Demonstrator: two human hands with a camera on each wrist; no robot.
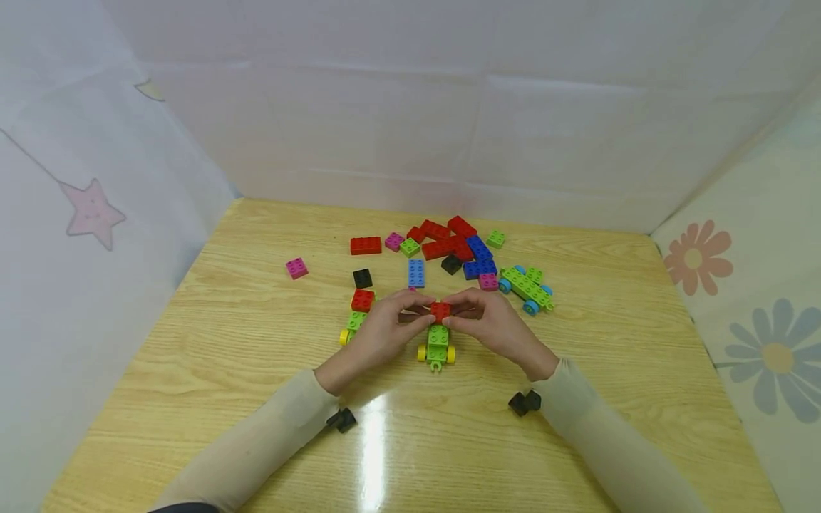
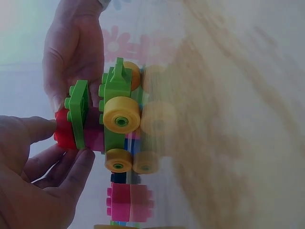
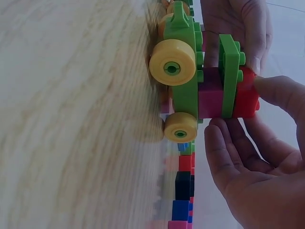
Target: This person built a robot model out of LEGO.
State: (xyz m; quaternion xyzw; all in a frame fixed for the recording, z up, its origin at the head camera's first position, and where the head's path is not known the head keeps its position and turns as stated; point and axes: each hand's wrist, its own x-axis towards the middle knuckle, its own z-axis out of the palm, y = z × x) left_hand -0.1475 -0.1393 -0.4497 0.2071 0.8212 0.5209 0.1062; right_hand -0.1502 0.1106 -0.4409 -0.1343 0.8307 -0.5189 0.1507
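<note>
At mid-table stands a toy brick car with a green wheeled base (image 3: 185,95) and yellow wheels (image 1: 451,354). On the base sits a magenta brick (image 3: 210,98), then a green plate (image 3: 231,76), with a red brick (image 1: 440,312) on top. My left hand (image 1: 390,324) pinches the red brick from the left, its thumb near the top. From the right, my right hand (image 1: 490,324) pinches the same brick between thumb and fingers. Beside the left hand, a second green car (image 1: 356,323) bearing a red brick (image 1: 362,300) is partly hidden by that hand.
Red bricks (image 1: 436,249), blue bricks (image 1: 479,249) and a black brick (image 1: 452,264) lie in a heap behind the hands. A green car base with blue wheels (image 1: 527,286) stands to the right. A magenta brick (image 1: 297,268) lies far left.
</note>
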